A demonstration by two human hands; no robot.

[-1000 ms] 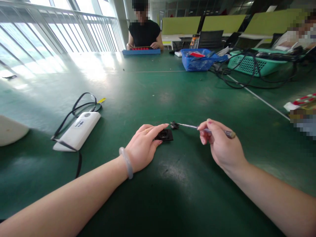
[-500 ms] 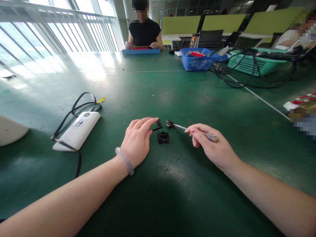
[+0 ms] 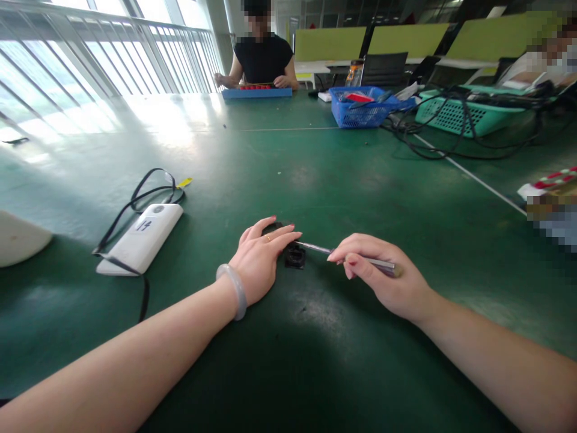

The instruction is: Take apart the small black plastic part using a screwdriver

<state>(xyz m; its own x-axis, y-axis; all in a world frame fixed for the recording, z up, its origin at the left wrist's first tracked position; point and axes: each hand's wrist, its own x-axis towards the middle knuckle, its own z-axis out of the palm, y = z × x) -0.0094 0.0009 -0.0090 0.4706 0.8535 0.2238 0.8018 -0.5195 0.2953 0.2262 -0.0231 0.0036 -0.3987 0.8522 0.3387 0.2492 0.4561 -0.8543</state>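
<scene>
My left hand [image 3: 259, 258] lies over dark parts on the green table, its fingers stretched out and apart. A black piece [image 3: 272, 228] shows between those fingers, mostly covered. Just right of the fingertips sits a small square black plastic part [image 3: 295, 257] with a recess in its top. My right hand [image 3: 383, 270] is closed around the handle of a slim screwdriver [image 3: 314, 247] with a silver shaft. The shaft points left, and its tip meets the left fingertips above the square part. What the tip touches there is hidden.
A white power bank [image 3: 144, 237] with a black cable lies to the left, near a white rounded object [image 3: 22, 239]. Farther back are a blue basket [image 3: 360, 114], a green basket [image 3: 469, 117] and tangled black cables [image 3: 428, 150]. A person [image 3: 264, 57] sits opposite behind a blue tray [image 3: 256, 93].
My left hand has gone from pinching a black frame-like piece to lying spread over the parts. The screwdriver tip has moved left and down to the left fingertips; the small dark piece at its tip is out of sight.
</scene>
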